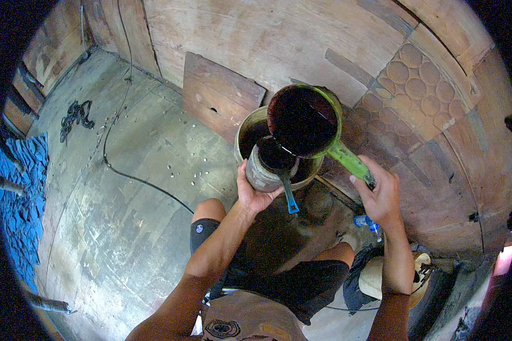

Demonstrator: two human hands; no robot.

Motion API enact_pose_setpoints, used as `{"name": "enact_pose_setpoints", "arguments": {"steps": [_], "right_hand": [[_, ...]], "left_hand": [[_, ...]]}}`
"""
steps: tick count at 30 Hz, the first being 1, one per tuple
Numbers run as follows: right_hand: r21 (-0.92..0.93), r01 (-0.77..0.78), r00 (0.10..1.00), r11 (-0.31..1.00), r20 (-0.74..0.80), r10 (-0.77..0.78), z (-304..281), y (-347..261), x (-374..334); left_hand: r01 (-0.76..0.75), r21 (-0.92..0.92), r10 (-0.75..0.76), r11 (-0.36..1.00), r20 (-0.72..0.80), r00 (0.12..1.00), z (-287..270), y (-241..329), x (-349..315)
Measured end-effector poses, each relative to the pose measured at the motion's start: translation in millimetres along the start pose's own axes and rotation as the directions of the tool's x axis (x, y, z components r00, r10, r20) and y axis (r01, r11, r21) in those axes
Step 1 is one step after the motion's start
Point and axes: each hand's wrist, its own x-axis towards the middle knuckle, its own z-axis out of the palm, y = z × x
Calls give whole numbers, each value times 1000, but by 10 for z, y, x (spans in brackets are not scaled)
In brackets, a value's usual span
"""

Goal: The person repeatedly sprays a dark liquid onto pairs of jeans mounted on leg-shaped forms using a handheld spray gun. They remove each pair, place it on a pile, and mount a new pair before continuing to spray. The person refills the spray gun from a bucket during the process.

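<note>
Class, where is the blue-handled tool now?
In the head view, the blue-handled tool sits just right of centre, its handle sticking out over the rim of the grey can in the left hand, below the green scoop.

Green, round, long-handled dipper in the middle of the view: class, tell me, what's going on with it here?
A seated person grips the green, round, long-handled dipper in the right hand, its dark-stained bowl tipped close to a grey cylindrical can. The left hand supports that can, and a slim handle with a blue end sticks out over its rim. Both vessels are above a larger, pale round bucket. Whether any liquid is flowing cannot be told.
</note>
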Motion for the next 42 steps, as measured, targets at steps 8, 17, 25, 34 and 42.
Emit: {"name": "enact_pose_setpoints", "arguments": {"steps": [8,17,25,34,42], "right_hand": [[-6,-96,994,995,48,96,54,91,10],[248,-354,926,902,228,300,571,604,241],[-109,-104,928,989,347,136,1679,1002,556],[-342,130,880,931,472,50,2397,1006,696],[-490,566,783,663,571,-247,2640,1027,599]], "left_hand": [[4,-29,-4,1000,16,1000,-104,30,21],[10,2,-10,1000,-41,999,-262,131,-251],[121,-87,-114,989,83,990,-490,62,-785],[186,-269,-199,945,-21,980,-618,-152,-1068],[277,-75,-278,958,-2,961,-568,-245,-1056]]}}
